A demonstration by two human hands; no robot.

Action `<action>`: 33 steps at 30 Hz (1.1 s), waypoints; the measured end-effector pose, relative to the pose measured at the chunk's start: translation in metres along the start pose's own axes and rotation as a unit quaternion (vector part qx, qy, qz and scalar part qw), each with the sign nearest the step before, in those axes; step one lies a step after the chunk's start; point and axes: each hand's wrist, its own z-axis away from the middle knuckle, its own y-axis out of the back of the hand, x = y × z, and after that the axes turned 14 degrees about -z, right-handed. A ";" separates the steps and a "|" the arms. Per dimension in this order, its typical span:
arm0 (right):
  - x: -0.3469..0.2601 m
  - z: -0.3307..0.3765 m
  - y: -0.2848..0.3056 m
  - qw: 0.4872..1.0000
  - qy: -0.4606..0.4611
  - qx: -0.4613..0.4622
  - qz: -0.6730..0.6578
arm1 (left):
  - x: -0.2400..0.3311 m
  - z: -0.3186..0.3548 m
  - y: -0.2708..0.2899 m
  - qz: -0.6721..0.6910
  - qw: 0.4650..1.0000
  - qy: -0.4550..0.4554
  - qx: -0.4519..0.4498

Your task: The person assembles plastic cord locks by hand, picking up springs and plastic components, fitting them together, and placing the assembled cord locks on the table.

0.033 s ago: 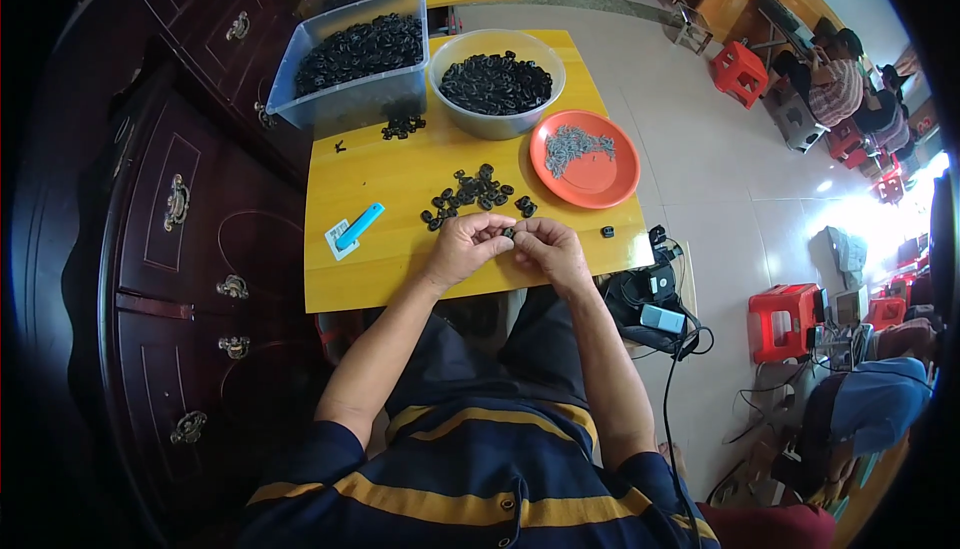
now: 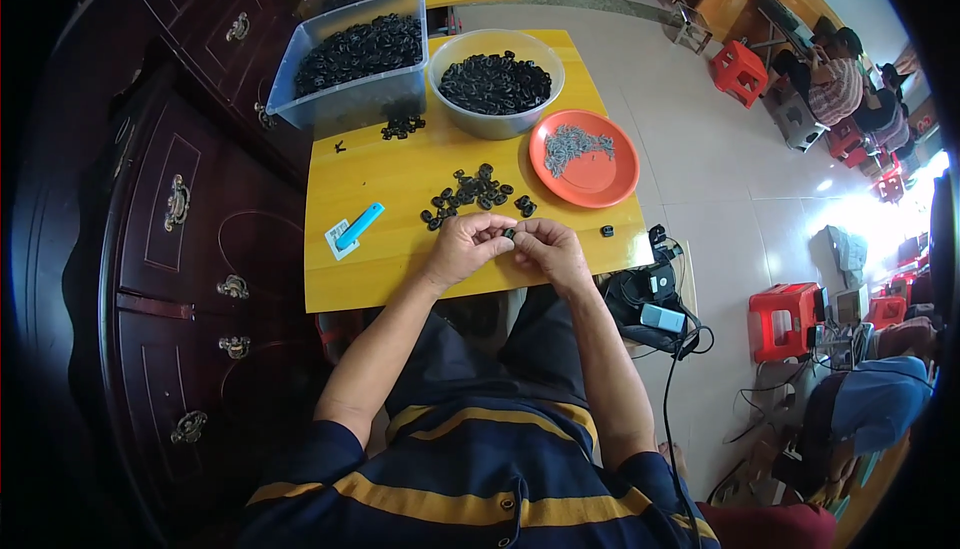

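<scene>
No clear change shows since the previous picture, so the handling seems at the same point. The left hand (image 2: pixel 468 247) and right hand (image 2: pixel 552 251) pinch a small black piece (image 2: pixel 509 234) between their fingertips, near the front edge of the yellow table (image 2: pixel 350 274), beside loose black pieces (image 2: pixel 483 189)

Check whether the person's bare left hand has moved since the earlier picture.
No; the left hand shows no visible shift against the flat yellow tabletop.

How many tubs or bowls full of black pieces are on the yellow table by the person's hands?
2: a rectangular tub at the back left of the table, and a round bowl just to its right.
</scene>
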 end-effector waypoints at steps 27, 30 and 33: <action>0.011 0.018 -0.007 0.976 -0.023 0.061 -0.209 | 0.058 0.004 -0.012 -0.338 0.922 -0.159 0.101; 0.011 0.019 -0.012 0.978 -0.008 0.068 -0.199 | 0.055 0.005 -0.010 -0.330 0.925 -0.161 0.100; 0.014 0.020 -0.012 0.978 0.006 0.084 -0.191 | 0.053 0.003 -0.012 -0.316 0.933 -0.148 0.089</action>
